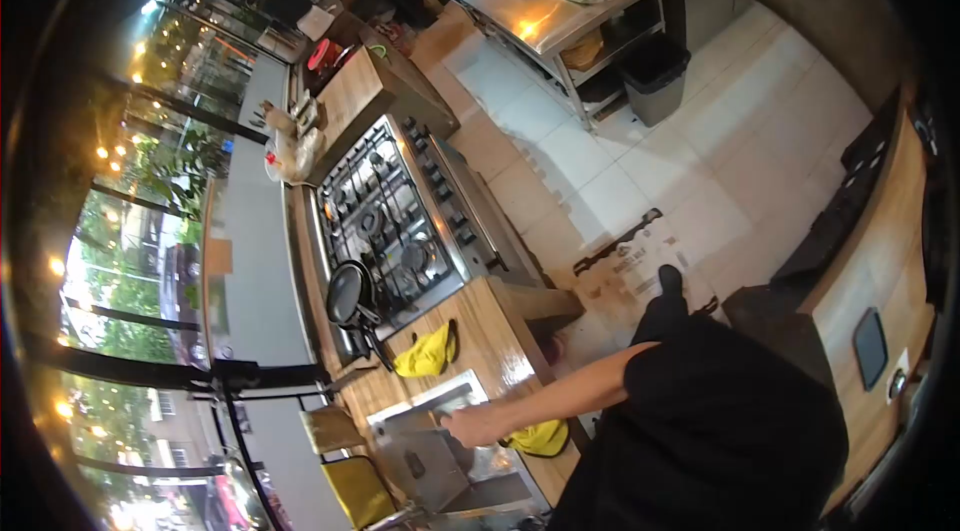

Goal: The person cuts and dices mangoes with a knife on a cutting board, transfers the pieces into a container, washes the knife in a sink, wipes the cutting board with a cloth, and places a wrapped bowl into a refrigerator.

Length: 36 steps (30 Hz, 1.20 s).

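Note:
My right hand [478,425] reaches out from a black short sleeve over a metal sink [462,393] set into the wooden counter. Its fingers look curled closed. A small brownish bit shows at the fingertips, too small to name. Below the hand, a grey flat surface [432,461] lies inside the sink's outline; whether it is a panel or the basin's wall, I cannot tell. One yellow cloth [540,438] is partly hidden beneath my wrist, and another yellow cloth [427,351] lies between sink and stove. My left hand is out of view.
A gas stove [385,221] adjoins the counter, with black frying pans [348,293] on its near corner. Flattened cardboard [640,256] covers part of the tiled floor. Beyond stand a grey bin [655,86] and a steel table [510,6]. A wooden cabinet [850,261] stands at right.

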Available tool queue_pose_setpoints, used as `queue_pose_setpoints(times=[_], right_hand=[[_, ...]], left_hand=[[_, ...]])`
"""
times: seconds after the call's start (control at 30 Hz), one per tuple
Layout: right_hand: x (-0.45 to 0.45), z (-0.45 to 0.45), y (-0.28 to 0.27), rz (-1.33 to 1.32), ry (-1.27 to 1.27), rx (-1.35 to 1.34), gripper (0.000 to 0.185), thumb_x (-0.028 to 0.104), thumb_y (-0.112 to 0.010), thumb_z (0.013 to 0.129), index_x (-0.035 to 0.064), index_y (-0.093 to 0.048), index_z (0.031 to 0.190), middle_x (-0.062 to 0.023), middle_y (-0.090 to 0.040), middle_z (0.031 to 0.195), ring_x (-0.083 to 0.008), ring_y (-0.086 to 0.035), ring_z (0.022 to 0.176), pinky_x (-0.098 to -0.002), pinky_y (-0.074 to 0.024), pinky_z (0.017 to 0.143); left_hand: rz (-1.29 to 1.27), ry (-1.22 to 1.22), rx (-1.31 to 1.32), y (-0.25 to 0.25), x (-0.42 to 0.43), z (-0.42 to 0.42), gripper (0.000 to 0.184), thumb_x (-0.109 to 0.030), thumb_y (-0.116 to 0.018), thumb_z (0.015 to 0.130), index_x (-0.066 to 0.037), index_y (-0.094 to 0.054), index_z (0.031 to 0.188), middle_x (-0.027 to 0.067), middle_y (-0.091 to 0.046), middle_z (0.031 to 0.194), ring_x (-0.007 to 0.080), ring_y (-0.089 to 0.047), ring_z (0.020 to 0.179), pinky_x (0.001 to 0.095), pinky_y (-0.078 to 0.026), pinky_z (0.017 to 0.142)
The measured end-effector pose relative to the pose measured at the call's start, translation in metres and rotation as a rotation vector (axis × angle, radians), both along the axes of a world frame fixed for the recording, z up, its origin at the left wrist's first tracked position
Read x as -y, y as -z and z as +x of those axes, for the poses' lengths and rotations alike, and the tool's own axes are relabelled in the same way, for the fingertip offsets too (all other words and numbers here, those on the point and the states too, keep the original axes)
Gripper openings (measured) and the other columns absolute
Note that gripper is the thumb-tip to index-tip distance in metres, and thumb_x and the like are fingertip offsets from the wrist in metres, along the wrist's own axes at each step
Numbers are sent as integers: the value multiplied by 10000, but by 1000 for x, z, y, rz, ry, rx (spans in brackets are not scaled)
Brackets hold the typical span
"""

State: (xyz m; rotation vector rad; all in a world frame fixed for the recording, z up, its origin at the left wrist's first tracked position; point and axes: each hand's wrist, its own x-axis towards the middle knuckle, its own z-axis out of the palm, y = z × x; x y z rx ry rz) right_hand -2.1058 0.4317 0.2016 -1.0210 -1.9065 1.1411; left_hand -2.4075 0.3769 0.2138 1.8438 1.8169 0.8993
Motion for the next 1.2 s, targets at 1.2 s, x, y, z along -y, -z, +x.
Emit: queue_pose_setpoints(times=[1.2], right_hand=[[638,852,248,-1703,2215,-49,563,447,-472,923,-52,-657,1106,-278,-653,1145,-440,-612,1109,-501,-481,943]], left_hand=[[-160,1750,-725,256,-125,1398,436,-429,-677,842,-79,-613,1093,150,-693,900,378,-664,840,495,-534,741]])
